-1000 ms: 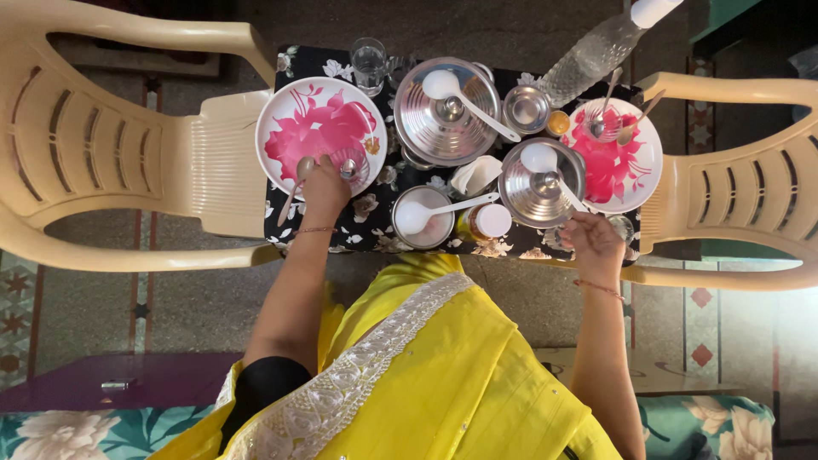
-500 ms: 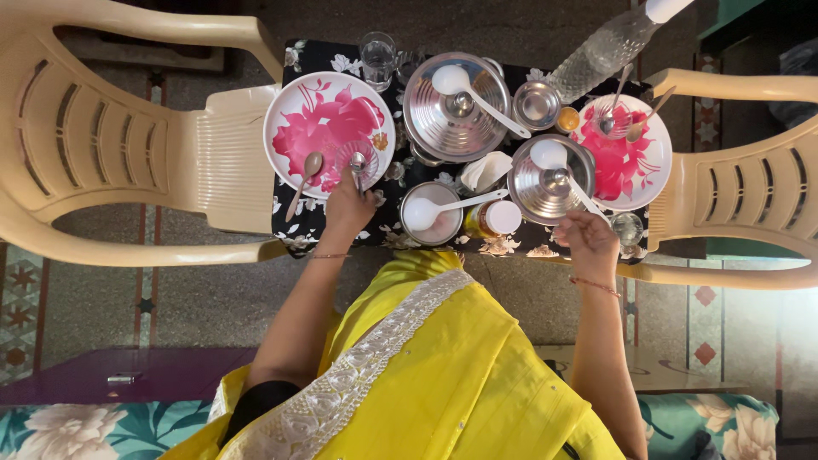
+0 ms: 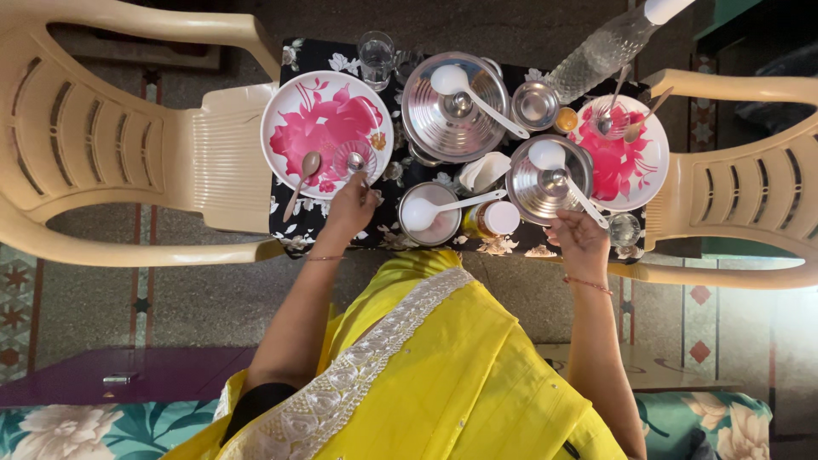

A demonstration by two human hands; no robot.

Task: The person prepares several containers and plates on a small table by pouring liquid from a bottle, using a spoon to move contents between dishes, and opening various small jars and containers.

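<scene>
Since a second ago, her left hand [image 3: 351,204] has slid off the middle of the left pink-flowered plate [image 3: 294,111] to its near rim, and now pinches the small clear glass bowl [image 3: 353,159] sitting on that plate, fingertips closed on the bowl's near edge. A brown spoon [image 3: 303,175] lies just beside the bowl on the same plate, its handle hanging over the rim toward her.

Her right hand [image 3: 579,243] has hardly shifted. It rests at the near edge of the small lidded steel pot [image 3: 550,181], fingers curled around the end of the white ladle [image 3: 569,175] that lies across the lid. Whether she truly grips the handle or only touches it, I cannot tell from here.

Everything is packed tightly onto a narrow black floral cloth [image 3: 294,226]: a larger lidded pot [image 3: 456,106] with its own ladle, a steel bowl [image 3: 430,213], a second flowered plate [image 3: 630,166] on the right, a drinking glass [image 3: 376,58] and a plastic bottle [image 3: 601,53] at the far edge.

The worry, to my eye, is the crowding. A tug on the glass bowl could nudge the spoon off the plate, and the plate itself overhangs toward the plastic chair [image 3: 128,153]. On the other side, a knock to the ladle could send it sliding off the smooth lid.
</scene>
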